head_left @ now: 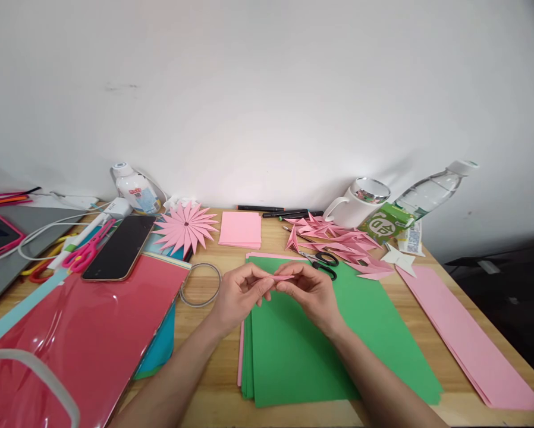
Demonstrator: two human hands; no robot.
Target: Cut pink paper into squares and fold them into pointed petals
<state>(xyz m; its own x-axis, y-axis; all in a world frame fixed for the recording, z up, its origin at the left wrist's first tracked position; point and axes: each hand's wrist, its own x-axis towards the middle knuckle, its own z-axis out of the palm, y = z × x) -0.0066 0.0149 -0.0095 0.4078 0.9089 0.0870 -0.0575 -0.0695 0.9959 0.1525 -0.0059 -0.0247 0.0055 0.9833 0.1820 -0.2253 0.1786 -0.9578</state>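
Note:
My left hand [241, 292] and my right hand [309, 290] meet above a stack of green paper sheets [329, 351]. Both pinch a small folded pink paper piece [283, 277] between fingertips, fingers closed on it. Black-handled scissors [324, 263] lie just behind my right hand. A heap of folded pink paper points [338, 242] sits further back right. A finished pink paper starburst flower [187, 229] lies back left, beside a pad of pink square sheets [241, 229].
A red plastic sleeve of paper [84, 333] covers the left side, with a black phone [119, 248] and pink scissors [87, 251] on it. A tape ring [201, 284], white mug [357, 203], water bottle [432, 189], green carton [385, 223], glue bottle [135, 189], markers [289, 213] and long pink strips [463, 339] surround.

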